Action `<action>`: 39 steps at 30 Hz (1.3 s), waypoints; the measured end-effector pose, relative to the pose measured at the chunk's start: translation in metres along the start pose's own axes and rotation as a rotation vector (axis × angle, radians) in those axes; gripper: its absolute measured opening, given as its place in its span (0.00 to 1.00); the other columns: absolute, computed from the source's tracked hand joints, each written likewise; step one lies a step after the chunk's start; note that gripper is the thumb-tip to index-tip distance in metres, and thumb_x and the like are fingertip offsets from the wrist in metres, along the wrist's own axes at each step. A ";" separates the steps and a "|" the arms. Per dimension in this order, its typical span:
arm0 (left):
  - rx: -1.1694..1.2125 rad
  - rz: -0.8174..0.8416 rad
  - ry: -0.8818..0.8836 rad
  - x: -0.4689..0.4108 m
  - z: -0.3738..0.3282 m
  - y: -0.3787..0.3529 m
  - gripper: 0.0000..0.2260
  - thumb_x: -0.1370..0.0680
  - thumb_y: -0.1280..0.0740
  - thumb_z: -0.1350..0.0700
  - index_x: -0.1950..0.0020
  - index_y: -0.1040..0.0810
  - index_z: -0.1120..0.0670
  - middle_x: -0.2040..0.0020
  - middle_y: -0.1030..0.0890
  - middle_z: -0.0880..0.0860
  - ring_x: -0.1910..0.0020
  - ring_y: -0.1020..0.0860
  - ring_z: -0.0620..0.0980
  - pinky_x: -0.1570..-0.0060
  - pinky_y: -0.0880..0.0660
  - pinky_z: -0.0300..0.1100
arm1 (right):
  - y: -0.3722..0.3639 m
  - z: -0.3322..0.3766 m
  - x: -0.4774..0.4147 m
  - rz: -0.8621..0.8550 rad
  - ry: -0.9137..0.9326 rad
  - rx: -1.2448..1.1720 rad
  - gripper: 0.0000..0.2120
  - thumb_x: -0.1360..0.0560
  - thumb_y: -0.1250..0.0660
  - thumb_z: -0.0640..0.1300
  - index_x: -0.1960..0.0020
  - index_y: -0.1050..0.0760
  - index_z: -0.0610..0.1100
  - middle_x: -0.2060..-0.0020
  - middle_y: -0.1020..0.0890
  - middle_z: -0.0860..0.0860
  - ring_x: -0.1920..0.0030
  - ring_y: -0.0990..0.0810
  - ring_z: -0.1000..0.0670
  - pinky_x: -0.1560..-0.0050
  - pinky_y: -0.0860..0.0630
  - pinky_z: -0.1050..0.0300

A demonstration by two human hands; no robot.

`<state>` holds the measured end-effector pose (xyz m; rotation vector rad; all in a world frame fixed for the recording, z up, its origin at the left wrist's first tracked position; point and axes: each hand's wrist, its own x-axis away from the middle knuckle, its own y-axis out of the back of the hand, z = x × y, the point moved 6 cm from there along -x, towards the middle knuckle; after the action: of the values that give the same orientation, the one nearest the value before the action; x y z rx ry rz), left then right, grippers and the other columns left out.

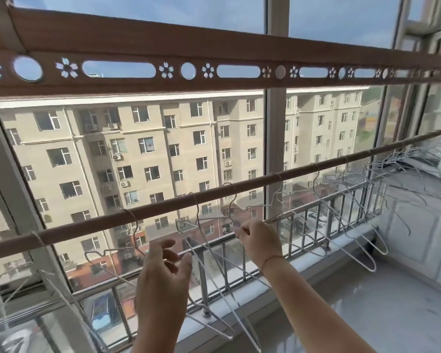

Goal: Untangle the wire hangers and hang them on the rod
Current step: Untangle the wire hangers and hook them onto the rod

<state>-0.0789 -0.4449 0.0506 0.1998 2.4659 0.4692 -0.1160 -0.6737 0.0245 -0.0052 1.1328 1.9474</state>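
Several wire hangers [278, 176], entered as follows. Item one: hangers hooked singly along the rod [163, 206], spaced from its near left end toward its far right end, bodies hung below it. Item two: one hanger [231, 216] under the rod's middle, pinched at the neck by the right hand [260, 240]; its hook stands level with the rod, and whether it is seated over it cannot be told. Item three: left hand [161, 276], below the rod and left of the right hand, fingers loosely spread, nothing gripped; a wire shoulder passes just beside its fingertips. Item four: a tangled bunch [392, 159] of hangers, lodged at the rod's far right end. Step in hand, as judged: seating the pinched hanger. Next required: the hook to be set onto the rod and released, then a further hanger to be drawn out of the bunch
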 end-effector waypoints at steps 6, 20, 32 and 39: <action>0.009 0.014 -0.024 -0.002 0.005 0.002 0.12 0.27 0.30 0.55 0.48 0.30 0.48 0.62 0.23 0.46 0.64 0.23 0.42 0.67 0.30 0.35 | 0.008 -0.013 -0.006 -0.032 -0.065 0.007 0.12 0.23 0.38 0.51 0.54 0.19 0.45 0.57 0.15 0.49 0.59 0.19 0.48 0.61 0.26 0.59; 0.043 0.105 -0.062 0.006 0.001 0.003 0.15 0.28 0.29 0.54 0.43 0.29 0.51 0.56 0.23 0.47 0.57 0.23 0.47 0.54 0.23 0.49 | 0.018 -0.013 0.013 -0.043 -0.077 -0.022 0.12 0.24 0.36 0.52 0.57 0.21 0.45 0.62 0.16 0.48 0.64 0.23 0.52 0.62 0.29 0.61; 0.019 0.105 -0.095 0.020 -0.019 -0.025 0.17 0.30 0.27 0.56 0.45 0.27 0.52 0.55 0.23 0.50 0.57 0.23 0.48 0.56 0.27 0.46 | 0.042 -0.028 0.033 -0.031 -0.018 -0.123 0.08 0.24 0.36 0.46 0.52 0.22 0.43 0.58 0.17 0.48 0.58 0.22 0.52 0.53 0.24 0.61; -0.060 0.017 -0.070 0.050 -0.031 -0.044 0.18 0.31 0.25 0.56 0.43 0.24 0.53 0.48 0.22 0.50 0.49 0.23 0.52 0.49 0.27 0.48 | 0.078 -0.035 0.055 -0.085 0.235 -0.132 0.20 0.25 0.35 0.47 0.34 0.31 0.46 0.40 0.26 0.53 0.38 0.29 0.56 0.40 0.39 0.76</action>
<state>-0.1385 -0.4818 0.0302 0.2089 2.3798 0.5340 -0.2165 -0.6789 0.0382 -0.3552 1.1314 1.9788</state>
